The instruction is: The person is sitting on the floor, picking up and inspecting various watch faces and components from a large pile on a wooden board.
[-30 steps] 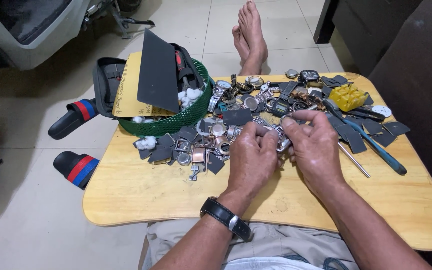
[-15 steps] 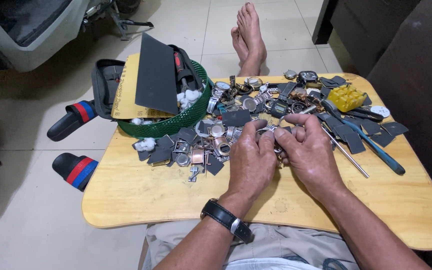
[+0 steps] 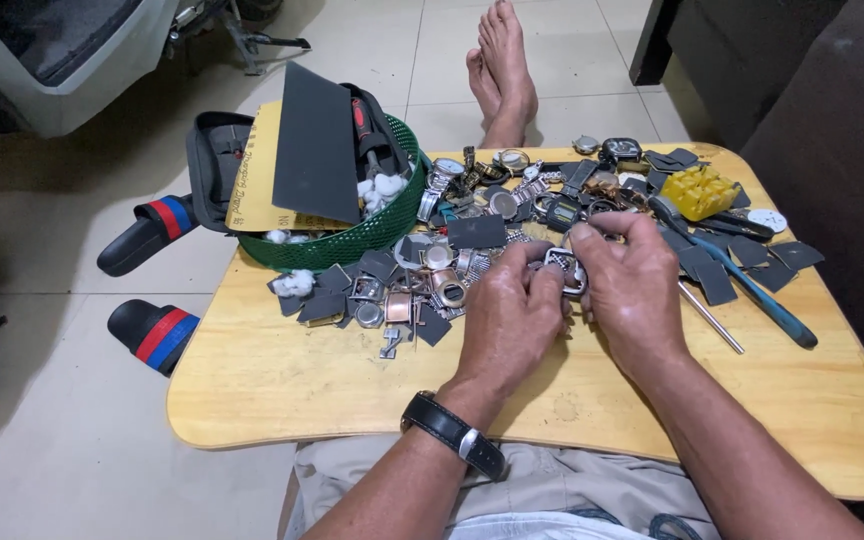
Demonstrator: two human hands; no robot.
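Hands meet over the middle of a low wooden table [image 3: 282,390], pinching one small metal watch case [image 3: 564,270] between them. The left hand [image 3: 508,322], with a black-strapped watch on its wrist, closes thumb and forefinger on the case's left edge; the right hand [image 3: 632,290] grips the right edge with curled fingertips. The case looks hard, light and smooth, likely slippery, with small parts that could bend; its rim seems the safest place to hold, as both hands do now.

Just behind the hands lies a heap of watch parts [image 3: 422,280]: cases, metal bracelets, dials and dark grey square pads. A yellow plastic block [image 3: 700,190] sits toward the far right, and a blue-handled tool [image 3: 752,290] and a thin metal rod [image 3: 712,318] lie to the right. A green mesh basket [image 3: 352,235] at the far left corner holds dark and yellow sheets and cotton wads.

Pale tiled floor [image 3: 72,450] surrounds the table. Two black sandals [image 3: 152,330] with red and blue bands rest to the left, and bare feet [image 3: 500,70] stretch out beyond.
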